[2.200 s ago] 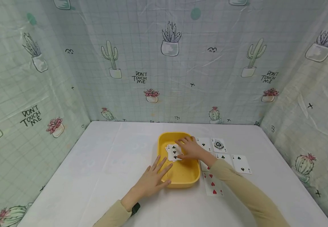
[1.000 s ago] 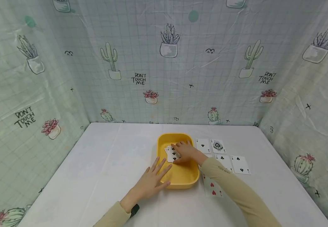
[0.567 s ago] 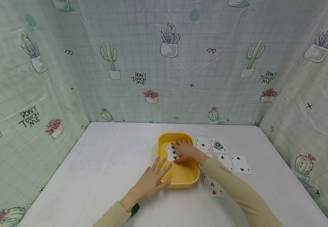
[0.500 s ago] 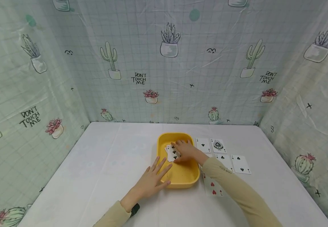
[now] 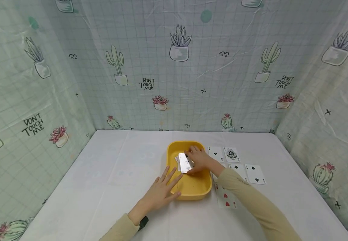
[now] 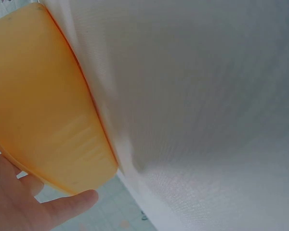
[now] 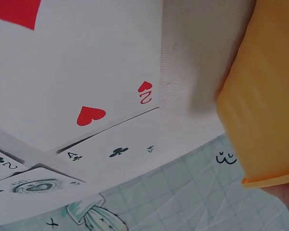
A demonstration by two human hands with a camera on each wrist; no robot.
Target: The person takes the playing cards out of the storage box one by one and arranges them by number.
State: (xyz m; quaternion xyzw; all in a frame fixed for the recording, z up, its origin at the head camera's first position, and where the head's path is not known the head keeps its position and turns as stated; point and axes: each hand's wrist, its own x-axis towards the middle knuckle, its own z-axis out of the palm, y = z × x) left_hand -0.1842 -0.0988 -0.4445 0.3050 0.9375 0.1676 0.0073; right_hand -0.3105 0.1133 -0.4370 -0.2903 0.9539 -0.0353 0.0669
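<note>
In the head view my right hand [image 5: 200,159] reaches into a yellow plastic bin [image 5: 192,197] and pinches the three of clubs [image 5: 185,164] by its edges. That playing card is tilted and shiny with glare, its right part covered by the fingers. Another card [image 5: 178,162] peeks out beneath it on the left. My left hand [image 5: 158,194] lies at the bin's near left side, fingers spread over the rim. In the left wrist view the thumb [image 6: 72,207] stays along the bin's outer wall [image 6: 43,96].
Face-up cards lie right of the bin: the ace of clubs [image 5: 212,151], ace of spades [image 5: 237,158], two of clubs [image 5: 235,170], two of spades [image 5: 256,174], three of hearts [image 5: 226,197] and two of hearts [image 7: 111,72]. A patterned cloth [image 5: 149,40] hangs behind the white table [image 5: 125,167].
My right hand lowered onto the card in the bin, and the card now tilts up between its fingers, showing more of the one below. My left hand has stayed at the rim.
</note>
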